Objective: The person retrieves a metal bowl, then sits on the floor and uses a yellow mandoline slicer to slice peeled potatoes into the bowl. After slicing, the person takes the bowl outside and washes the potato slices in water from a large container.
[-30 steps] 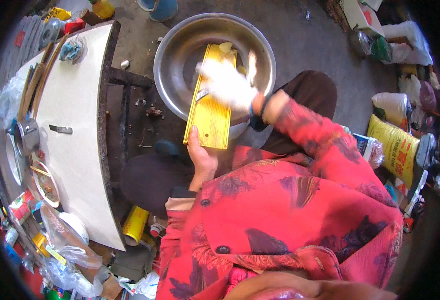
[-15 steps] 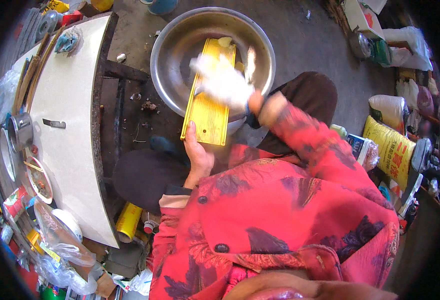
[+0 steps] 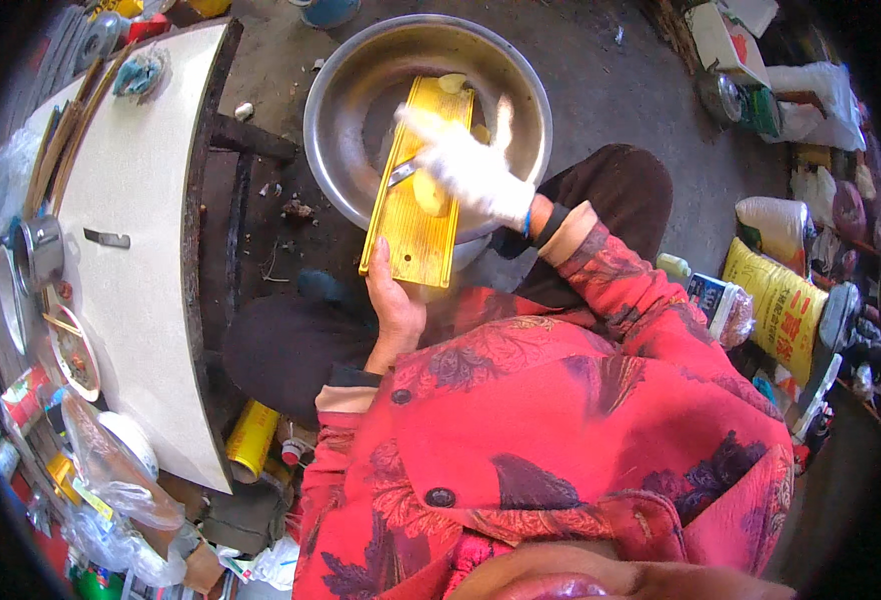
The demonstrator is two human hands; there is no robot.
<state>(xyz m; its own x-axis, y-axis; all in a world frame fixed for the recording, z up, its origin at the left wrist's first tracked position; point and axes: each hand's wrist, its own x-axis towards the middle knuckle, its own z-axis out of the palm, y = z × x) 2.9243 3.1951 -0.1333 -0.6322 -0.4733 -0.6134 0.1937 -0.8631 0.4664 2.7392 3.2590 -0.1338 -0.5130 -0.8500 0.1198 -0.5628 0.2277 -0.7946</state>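
My left hand (image 3: 398, 308) is closed round the near end of a yellow mandoline slicer (image 3: 413, 235). The slicer slants up into a wide metal basin (image 3: 323, 120), its far end inside the bowl. A metal blade (image 3: 402, 172) crosses the slicer's middle. My right hand (image 3: 476, 170), in a white glove, presses a pale yellow peeled potato (image 3: 430, 194) onto the slicer just below the blade. The glove's fingers are blurred and partly cover the slicer. A pale piece (image 3: 452, 83) lies at the slicer's far end.
At left stands a white-topped table (image 3: 146, 260) with a small knife (image 3: 108, 239), a metal mug (image 3: 43, 252) and a plate of food (image 3: 73, 355). A yellow roll (image 3: 252, 440) is beneath its near edge. Sacks, including a yellow one (image 3: 776, 300), line the right side.
My right hand has slid a little along the slicer, and the blade and potato now show beside the glove. My left hand still holds the slicer in nearly the same place.
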